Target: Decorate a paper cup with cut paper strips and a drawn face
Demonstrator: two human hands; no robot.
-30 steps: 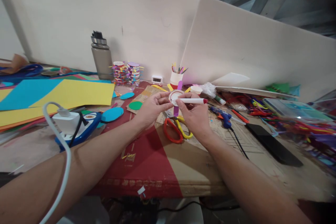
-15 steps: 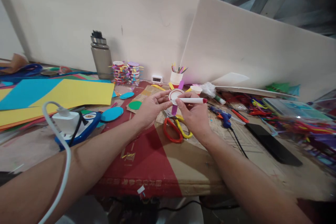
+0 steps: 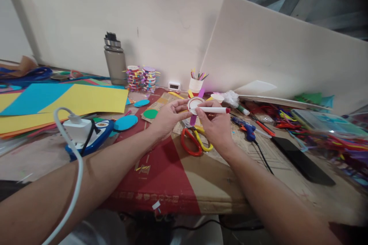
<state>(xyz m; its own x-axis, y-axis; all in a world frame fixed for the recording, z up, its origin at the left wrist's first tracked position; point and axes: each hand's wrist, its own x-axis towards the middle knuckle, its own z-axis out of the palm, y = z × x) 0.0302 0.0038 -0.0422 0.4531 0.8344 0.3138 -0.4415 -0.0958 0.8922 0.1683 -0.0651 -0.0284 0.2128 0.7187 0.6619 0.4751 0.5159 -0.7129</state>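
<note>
Pinched in left hand: white disc; gripped in right hand: marker. Coloured sticks contained in paper cup behind disc; plastic case right of disc, contents blurred.

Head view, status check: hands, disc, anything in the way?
Left hand gripping white disc by its rim. Right hand holding marker at the disc, tip hidden. Scissors lying close by, partly hidden.

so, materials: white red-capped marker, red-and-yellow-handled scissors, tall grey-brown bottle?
Marker: likely plastic, barrel smooth and opaque. Scissors: handles probably plastic, smooth and solid-coloured; silvery part above them looks metal. Bottle: tinted, perhaps plastic, though glass is possible; its shiny collar suggests metal.
</note>
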